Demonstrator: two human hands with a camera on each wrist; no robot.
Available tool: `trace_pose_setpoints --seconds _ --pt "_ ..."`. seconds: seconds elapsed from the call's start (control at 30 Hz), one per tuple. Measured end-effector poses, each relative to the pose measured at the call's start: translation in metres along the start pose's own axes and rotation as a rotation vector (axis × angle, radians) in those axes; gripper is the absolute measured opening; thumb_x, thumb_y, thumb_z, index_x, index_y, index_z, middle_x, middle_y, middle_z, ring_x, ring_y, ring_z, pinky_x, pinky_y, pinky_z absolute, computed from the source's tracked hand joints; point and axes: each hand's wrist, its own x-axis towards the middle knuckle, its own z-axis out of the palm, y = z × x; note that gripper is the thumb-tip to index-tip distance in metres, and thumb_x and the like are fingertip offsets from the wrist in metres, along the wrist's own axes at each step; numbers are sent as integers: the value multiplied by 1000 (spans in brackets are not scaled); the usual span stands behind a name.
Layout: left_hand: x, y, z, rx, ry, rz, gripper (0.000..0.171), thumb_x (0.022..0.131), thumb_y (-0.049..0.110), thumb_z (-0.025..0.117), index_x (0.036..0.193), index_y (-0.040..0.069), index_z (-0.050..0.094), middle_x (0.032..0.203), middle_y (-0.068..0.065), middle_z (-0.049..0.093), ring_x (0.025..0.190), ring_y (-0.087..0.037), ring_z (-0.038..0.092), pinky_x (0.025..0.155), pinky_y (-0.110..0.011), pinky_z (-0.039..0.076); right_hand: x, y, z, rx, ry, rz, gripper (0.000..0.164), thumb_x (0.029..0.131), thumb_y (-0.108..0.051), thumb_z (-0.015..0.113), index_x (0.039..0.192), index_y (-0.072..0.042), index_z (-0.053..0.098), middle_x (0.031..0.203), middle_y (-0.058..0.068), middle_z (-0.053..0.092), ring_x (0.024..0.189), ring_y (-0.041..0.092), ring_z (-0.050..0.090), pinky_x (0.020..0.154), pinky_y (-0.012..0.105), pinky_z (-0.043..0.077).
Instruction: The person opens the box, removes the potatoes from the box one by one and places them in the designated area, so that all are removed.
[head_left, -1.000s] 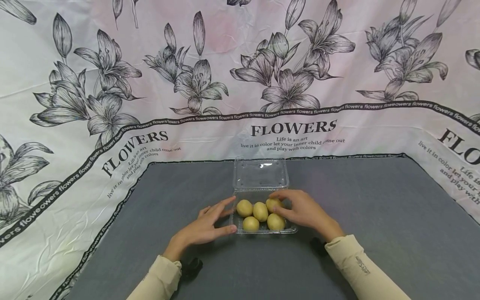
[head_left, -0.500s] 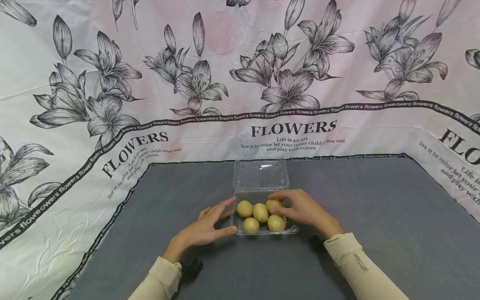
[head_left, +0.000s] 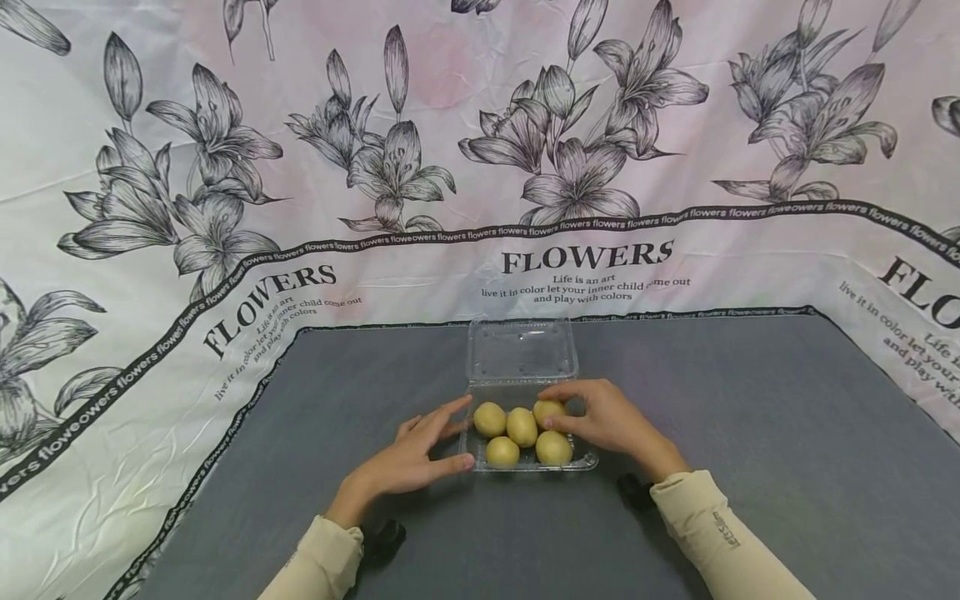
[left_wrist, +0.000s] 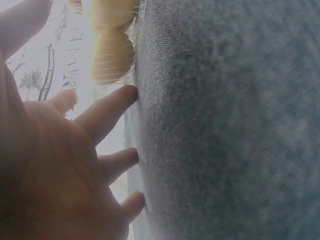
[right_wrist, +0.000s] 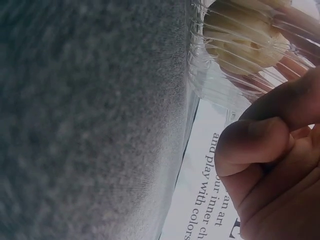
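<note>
One yellow fruit (head_left: pixel 548 410), at about two o'clock in the clear plastic box (head_left: pixel 525 467), sits between the thumb and fingers of the right hand (head_left: pixel 611 417), which pinch it from near and far sides. I cannot tell whether it rests on the bottom of the box or is slightly raised. Four more lie around it: a middle fruit (head_left: pixel 522 427), with others at ten (head_left: pixel 490 419), between seven and eight (head_left: pixel 502 452), and between four and five (head_left: pixel 554 448).

Almost nothing has changed over the last second: the grip, the five fruits and the box keep the same places, apart from a slight shift of the whole view. For the work in hand, that reads as a pause with the fruit held.

At nine o'clock from the box, the left hand (head_left: pixel 412 456) has its fingers straight and spread, the tips seeming to touch the side wall. The lid (head_left: pixel 522 354) stands swung back at twelve.

Beneath is a grey table (head_left: pixel 240 508); beyond, at twelve, hangs a flower-printed cloth (head_left: pixel 431 283).
</note>
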Motion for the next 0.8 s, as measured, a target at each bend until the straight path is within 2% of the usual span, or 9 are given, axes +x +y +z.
trace_pose_setpoints --seconds 0.4,0.67,0.8 --pt "0 1 0 1 9 4 84 100 52 61 165 32 13 161 4 43 148 -16 44 122 -68 0 -1 -2 -1 -7 30 -21 36 90 -29 80 122 -12 76 111 -2 78 103 20 72 94 51 55" --pt "-1 3 0 -12 -2 -19 84 100 53 61 165 32 12 160 8 44 155 -15 30 123 -65 -1 -2 -1 -4 -26 71 -32 36 87 -29 82 120 -13 77 111 0 79 107 24 73 95 50 56" --pt "-1 4 0 -13 -2 -21 84 100 52 61 165 32 12 160 9 43 154 -15 31 123 -65 -1 -3 -1 -7 -12 87 -31 36 89 -29 81 121 -14 76 113 1 78 108 24 72 94 48 57"
